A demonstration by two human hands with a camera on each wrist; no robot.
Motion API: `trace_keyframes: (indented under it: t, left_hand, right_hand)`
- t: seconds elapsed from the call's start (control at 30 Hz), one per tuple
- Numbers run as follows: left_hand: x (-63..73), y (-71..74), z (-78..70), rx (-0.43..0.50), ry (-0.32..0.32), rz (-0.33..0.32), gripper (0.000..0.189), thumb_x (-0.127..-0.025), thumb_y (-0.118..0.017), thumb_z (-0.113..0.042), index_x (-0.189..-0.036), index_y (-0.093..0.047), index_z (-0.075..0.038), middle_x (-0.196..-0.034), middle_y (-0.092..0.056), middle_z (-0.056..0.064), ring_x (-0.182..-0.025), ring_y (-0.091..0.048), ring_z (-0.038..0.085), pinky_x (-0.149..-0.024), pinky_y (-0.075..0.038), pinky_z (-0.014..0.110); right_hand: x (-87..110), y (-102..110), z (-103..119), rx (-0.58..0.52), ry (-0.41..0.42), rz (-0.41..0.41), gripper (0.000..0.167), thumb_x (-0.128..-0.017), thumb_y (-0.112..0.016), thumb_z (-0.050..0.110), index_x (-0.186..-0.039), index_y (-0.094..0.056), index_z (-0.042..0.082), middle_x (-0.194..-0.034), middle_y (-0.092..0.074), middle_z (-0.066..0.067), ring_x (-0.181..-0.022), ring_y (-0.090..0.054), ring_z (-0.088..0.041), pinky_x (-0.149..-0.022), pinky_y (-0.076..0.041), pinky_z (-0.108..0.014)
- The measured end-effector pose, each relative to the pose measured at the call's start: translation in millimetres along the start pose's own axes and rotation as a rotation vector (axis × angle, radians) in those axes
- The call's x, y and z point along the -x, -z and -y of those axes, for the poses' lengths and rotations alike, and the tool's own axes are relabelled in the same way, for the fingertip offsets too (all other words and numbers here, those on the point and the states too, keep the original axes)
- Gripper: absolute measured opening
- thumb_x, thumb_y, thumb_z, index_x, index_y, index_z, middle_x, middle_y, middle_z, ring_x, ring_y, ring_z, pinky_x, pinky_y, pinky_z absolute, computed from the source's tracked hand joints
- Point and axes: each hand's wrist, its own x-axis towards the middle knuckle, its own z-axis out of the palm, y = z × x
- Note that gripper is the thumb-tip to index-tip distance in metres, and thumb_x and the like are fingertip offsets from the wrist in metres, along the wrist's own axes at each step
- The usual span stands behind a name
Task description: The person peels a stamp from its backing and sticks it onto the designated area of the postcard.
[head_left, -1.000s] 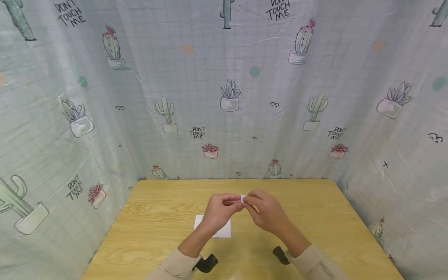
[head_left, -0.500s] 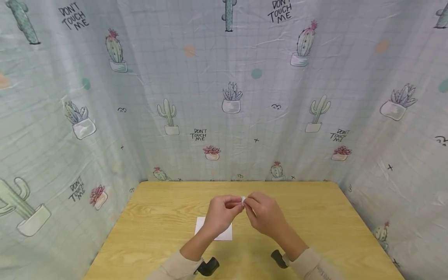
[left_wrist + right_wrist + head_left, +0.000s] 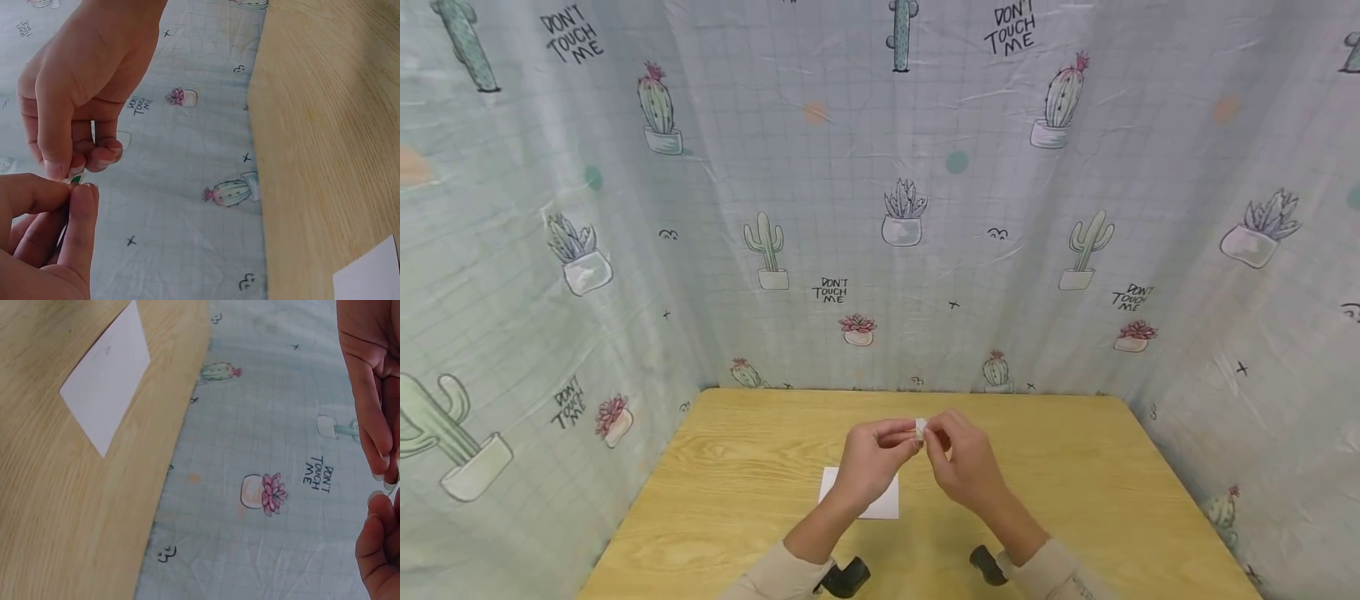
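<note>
My left hand [image 3: 871,460] and right hand [image 3: 967,460] meet above the table, fingertip to fingertip. Between them is a small white piece [image 3: 921,428], too small to name for certain. In the left wrist view this piece [image 3: 77,179] shows a green patch. The left thumb and fingers [image 3: 82,206] pinch it from one side, and the right thumb and fingers [image 3: 57,150] pinch it from the other. In the right wrist view both hands sit at the right edge, and the piece is mostly hidden. A white sheet of paper [image 3: 880,502] lies on the table, partly behind the left forearm.
The wood-grain table [image 3: 737,483] carries the sheet, which has a small faint mark in the right wrist view. A curtain [image 3: 820,183] printed with cacti encloses the table at the back and both sides. Dark camera mounts [image 3: 847,577] sit by the wrists.
Both hands stay together at the white piece. The right hand's fingers have shifted slightly, and more of the piece shows now. The head view has drifted a little.
</note>
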Motion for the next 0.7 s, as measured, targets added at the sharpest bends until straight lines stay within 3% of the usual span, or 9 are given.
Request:
trace_keyframes:
  t: [0.27, 0.47, 0.7]
  left_hand:
    - [3.5, -1.2, 2.1, 0.097, 0.011, 0.009, 0.034, -0.097, -0.076, -0.019, -0.125, -0.074, -0.001, -0.115, -0.079, 0.018, -0.110, -0.076, 0.025, -0.090, -0.062, 0.025]
    - [2.0, -0.8, 3.7, 0.119, 0.015, 0.002, 0.033, -0.096, -0.077, -0.020, -0.124, -0.075, -0.002, -0.116, -0.079, 0.017, -0.110, -0.076, 0.024, -0.089, -0.062, 0.024]
    - [0.0, -0.8, 4.8, 0.122, 0.012, 0.004, 0.033, -0.095, -0.078, -0.018, -0.123, -0.075, -0.001, -0.114, -0.078, 0.019, -0.108, -0.077, 0.025, -0.087, -0.062, 0.023]
  right_hand:
    - [4.2, -1.0, 4.0, -0.026, -0.068, -0.043, 0.019, -0.087, -0.073, -0.010, -0.090, -0.063, 0.006, -0.078, -0.057, 0.002, -0.070, -0.048, 0.000, -0.057, -0.049, -0.019]
    - [5.3, -3.6, 4.4, -0.019, -0.133, -0.045, 0.018, -0.089, -0.071, -0.010, -0.093, -0.061, 0.005, -0.080, -0.054, 0.003, -0.071, -0.045, 0.001, -0.058, -0.045, -0.017]
    - [3.4, -0.4, 5.0, -0.097, -0.227, -0.050, 0.012, -0.096, -0.064, -0.009, -0.096, -0.061, 0.002, -0.083, -0.062, -0.004, -0.072, -0.051, -0.001, -0.062, -0.052, -0.021]
